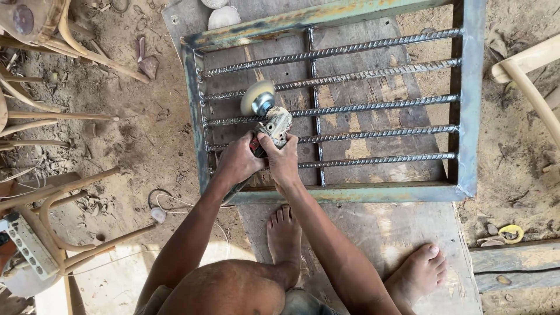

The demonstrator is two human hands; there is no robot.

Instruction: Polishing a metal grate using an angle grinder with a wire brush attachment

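Note:
A metal grille (471, 105) with a grey-blue frame and several ribbed steel bars lies flat on a wooden board (396, 227). Both my hands grip an angle grinder (271, 119) over the grille's left part. My left hand (236, 162) holds its rear body. My right hand (283, 157) clasps it just behind the head. The grinder's pale round disc (257, 96) sits against a bar near the left frame side. My bare feet (284, 233) rest on the board below the grille.
Bent wooden chair frames (52, 111) crowd the left side, with a white power strip (26, 248) at the lower left. A cable (175, 204) trails over the sandy ground. Another wooden chair part (528, 76) stands right, and a plank (513, 262) lies lower right.

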